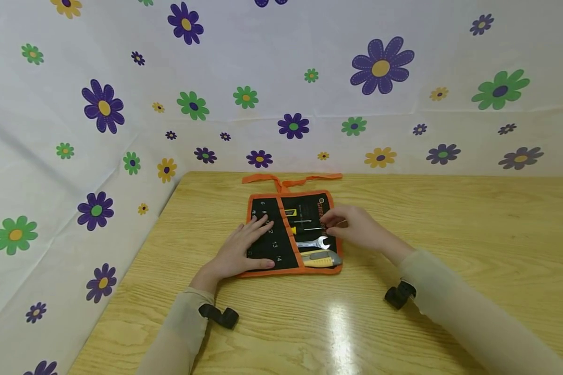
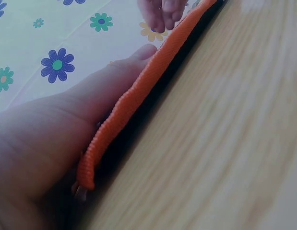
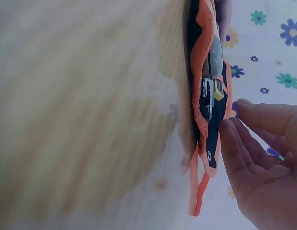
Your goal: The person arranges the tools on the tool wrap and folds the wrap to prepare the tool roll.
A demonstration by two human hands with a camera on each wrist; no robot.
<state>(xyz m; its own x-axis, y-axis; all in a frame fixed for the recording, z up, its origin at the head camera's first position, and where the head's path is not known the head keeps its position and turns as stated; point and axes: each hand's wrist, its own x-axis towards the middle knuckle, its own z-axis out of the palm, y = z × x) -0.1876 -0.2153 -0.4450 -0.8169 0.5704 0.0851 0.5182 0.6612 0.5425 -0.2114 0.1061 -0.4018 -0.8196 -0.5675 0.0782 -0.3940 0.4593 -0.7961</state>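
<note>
A black tool pouch (image 1: 288, 256) with orange edging lies unrolled on the table, its left flap marked with numbers. My left hand (image 1: 244, 247) rests on that flap with fingers spread. Its thumb lies along the orange edging (image 2: 134, 98) in the left wrist view. My right hand (image 1: 354, 226) hovers over the pouch's right side, loosely bent fingers beside the thin shaft of a yellow-handled screwdriver (image 1: 293, 230). The right wrist view shows nothing between its thumb and fingertips (image 3: 228, 125). Below in the pockets sit an open-end wrench (image 1: 316, 243) and a yellow-and-grey utility knife (image 1: 320, 258).
Orange tie straps (image 1: 281, 183) stretch from the pouch's far edge. Another thin shaft (image 1: 303, 221) and a yellow piece (image 1: 290, 212) show in the upper pockets. The wooden table (image 1: 474, 250) meets a flower-printed white cloth (image 1: 281, 62) behind and at left.
</note>
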